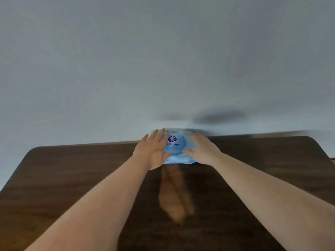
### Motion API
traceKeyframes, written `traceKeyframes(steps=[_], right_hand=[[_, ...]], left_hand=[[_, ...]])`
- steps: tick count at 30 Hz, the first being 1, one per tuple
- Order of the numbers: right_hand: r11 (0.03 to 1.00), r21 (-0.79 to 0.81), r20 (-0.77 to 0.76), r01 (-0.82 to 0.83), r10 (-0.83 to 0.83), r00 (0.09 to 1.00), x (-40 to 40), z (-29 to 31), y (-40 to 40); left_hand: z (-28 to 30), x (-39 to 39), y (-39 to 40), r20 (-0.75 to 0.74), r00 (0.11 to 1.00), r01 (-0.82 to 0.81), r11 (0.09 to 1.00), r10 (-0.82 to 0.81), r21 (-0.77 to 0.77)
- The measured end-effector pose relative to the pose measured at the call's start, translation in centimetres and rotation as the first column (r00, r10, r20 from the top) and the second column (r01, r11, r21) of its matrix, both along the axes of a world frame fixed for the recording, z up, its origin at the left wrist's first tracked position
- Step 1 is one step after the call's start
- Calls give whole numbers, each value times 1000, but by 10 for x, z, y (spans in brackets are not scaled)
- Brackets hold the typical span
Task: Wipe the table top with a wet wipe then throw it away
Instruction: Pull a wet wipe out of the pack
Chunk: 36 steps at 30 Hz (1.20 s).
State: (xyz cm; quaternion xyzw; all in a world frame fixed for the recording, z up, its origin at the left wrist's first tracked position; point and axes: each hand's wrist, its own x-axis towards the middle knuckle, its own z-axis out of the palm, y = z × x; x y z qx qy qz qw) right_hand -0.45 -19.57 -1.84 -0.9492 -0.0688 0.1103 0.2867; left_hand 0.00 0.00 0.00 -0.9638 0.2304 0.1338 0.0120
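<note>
A light blue pack of wet wipes lies at the far edge of a dark brown wooden table, near the middle. My left hand is at the pack's left side, fingers spread, thumb touching its front. My right hand rests against the pack's right side, fingers over its far corner, thumb at the front. Both hands flank the pack. No loose wipe is visible.
A plain pale grey wall rises right behind the table's far edge. The tabletop has rounded far corners and reflects my arms. The frame is blurred toward the right edge.
</note>
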Motion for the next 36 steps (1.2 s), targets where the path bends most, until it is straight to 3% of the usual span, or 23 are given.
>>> traceKeyframes(steps=[5, 10, 19, 22, 25, 29, 32, 34, 36], right_hand=[[991, -120, -124, -57, 41, 991, 4, -21, -4], [994, -105, -117, -43, 31, 993, 5, -37, -5], [998, -63, -119, -4, -4, 993, 7, -41, -3], [998, -65, -127, -12, 3, 992, 5, -40, -2], [998, -66, -129, -14, 5, 992, 4, -39, -1], [998, -63, -132, -27, 18, 991, 5, -39, -1], [998, -50, -136, -30, 23, 990, 5, -41, -2], [998, -44, -133, -35, 29, 991, 5, -41, -2], [999, -42, -126, -35, 29, 992, 6, -42, -1]], left_hand=[[-25, 22, -4, 15, 1000, 15, 1000, -16, 18], [-33, 32, 0, -61, 998, -24, 1000, 23, -18], [-32, 30, 4, -62, 998, 15, 1000, -14, 12], [-31, 35, 0, -9, 994, -113, 977, 113, -182], [-25, 46, -6, 12, 959, -252, 873, 282, -417], [-26, 41, -10, 86, 867, -403, 793, 491, -457], [-34, 36, -18, 1, 775, -580, 712, 632, -395], [-38, 33, -22, -71, 780, -561, 646, 621, -517], [-46, 28, -24, 134, 882, -297, 752, 453, -588]])
